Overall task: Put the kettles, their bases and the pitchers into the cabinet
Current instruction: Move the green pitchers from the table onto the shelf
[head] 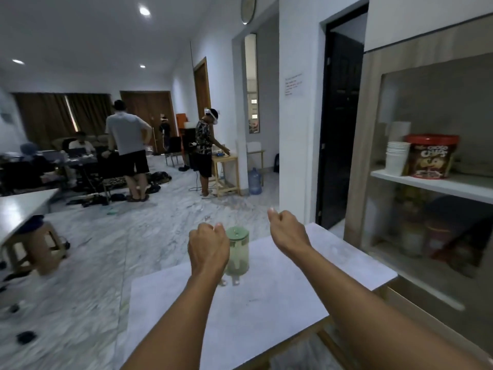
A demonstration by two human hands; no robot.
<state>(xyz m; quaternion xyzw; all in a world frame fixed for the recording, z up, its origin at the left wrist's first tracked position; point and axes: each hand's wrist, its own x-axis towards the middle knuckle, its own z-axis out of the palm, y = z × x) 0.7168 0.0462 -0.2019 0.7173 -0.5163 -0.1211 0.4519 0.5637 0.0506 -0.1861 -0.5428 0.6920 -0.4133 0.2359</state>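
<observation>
A green translucent pitcher (238, 251) with a green lid stands upright near the far edge of the white table (280, 295). My left hand (206, 247) is curled in a fist against the pitcher's left side, where the handle is hidden behind it. My right hand (286, 227) hovers in a loose fist over the table's far right part, apart from the pitcher and holding nothing. The wooden cabinet (370, 108) stands to the right of the table, its white shelf (440, 186) in view. No kettle or base is in view.
On the cabinet shelf sit stacked white paper cups (397, 158) and a red-lidded cereal tub (430, 156); jars show below. A dark doorway (338, 129) opens left of the cabinet. Several people stand or sit across the marble floor. A wooden stool (34, 247) is at left.
</observation>
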